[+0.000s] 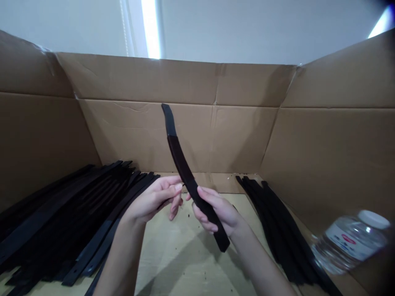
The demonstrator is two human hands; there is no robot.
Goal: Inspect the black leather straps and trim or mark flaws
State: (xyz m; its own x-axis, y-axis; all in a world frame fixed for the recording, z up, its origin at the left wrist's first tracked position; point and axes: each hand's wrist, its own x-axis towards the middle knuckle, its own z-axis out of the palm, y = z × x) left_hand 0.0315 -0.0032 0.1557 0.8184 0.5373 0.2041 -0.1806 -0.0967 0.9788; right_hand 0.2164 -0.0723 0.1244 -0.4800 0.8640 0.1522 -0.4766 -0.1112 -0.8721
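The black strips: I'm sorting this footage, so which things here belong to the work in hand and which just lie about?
In hand:
black strip, gripped by the right hand
left hand, fingertips at the strip
left pile of strips
right pile of strips

Lying about:
water bottle, on its side
cardboard walls

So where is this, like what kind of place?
Probably a small packing or sorting station. Tall cardboard walls fence in a tabletop, with piles of black strips on both sides. The right hand holds one strip, the left hand touches it. A water bottle lies nearby.
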